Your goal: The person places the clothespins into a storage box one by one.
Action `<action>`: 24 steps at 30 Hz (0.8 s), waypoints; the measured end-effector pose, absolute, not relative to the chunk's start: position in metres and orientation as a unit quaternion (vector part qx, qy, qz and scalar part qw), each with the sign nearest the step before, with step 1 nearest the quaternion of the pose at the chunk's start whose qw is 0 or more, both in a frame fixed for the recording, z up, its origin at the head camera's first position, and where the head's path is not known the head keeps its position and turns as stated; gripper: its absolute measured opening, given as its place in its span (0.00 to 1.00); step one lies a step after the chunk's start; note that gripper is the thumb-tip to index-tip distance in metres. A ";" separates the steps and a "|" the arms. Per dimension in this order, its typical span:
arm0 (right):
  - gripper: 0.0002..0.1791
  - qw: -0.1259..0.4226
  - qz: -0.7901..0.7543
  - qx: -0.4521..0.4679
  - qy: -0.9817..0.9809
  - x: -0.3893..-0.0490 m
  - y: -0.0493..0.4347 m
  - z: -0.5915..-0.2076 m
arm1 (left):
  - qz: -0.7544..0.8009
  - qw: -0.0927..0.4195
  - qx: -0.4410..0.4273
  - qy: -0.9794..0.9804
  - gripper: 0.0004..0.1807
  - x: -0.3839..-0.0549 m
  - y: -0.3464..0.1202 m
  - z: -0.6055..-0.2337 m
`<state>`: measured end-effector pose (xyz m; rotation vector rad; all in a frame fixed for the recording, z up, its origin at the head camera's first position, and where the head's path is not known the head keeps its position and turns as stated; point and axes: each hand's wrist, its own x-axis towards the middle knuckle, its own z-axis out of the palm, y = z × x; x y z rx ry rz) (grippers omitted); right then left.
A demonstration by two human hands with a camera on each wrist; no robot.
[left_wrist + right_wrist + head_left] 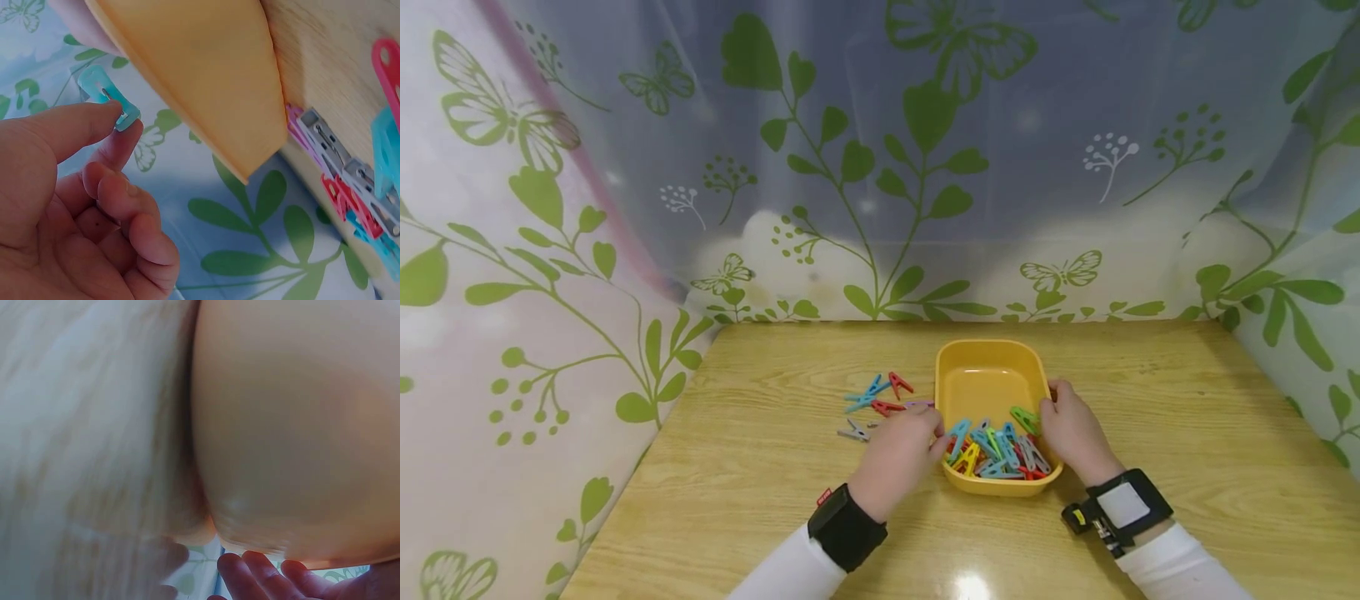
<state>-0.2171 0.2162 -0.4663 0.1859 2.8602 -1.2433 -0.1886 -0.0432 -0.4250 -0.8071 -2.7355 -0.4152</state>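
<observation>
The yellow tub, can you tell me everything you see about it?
The yellow tub looks like smooth plastic, with rounded corners, a rim and an open top. It sits upright on the wooden table, colorful clothespins heaped in its near end, its far end bare. The right hand holds its right side.

About midway across the surface (745,467), a tray (988,387), with heaped clothespins (996,450) in its near half. Left of the tray, loose clothespins (887,407). At the tray's left rim, the left hand (897,454), with one clothespin (99,81) between thumb and finger; at the right rim, the right hand (1073,433). Behind and beside the surface, a curtain (820,250).
</observation>
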 end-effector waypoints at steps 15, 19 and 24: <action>0.30 0.008 -0.396 0.058 0.916 -0.216 0.215 -0.465 | -0.121 0.083 -0.285 -0.947 0.11 -0.195 -0.031 -0.438; 0.30 0.005 -0.396 0.057 0.916 -0.216 0.215 -0.465 | -0.127 0.073 -0.282 -0.948 0.11 -0.194 -0.031 -0.439; 0.30 0.004 -0.398 0.055 0.916 -0.216 0.216 -0.466 | -0.132 0.072 -0.281 -0.948 0.11 -0.193 -0.031 -0.439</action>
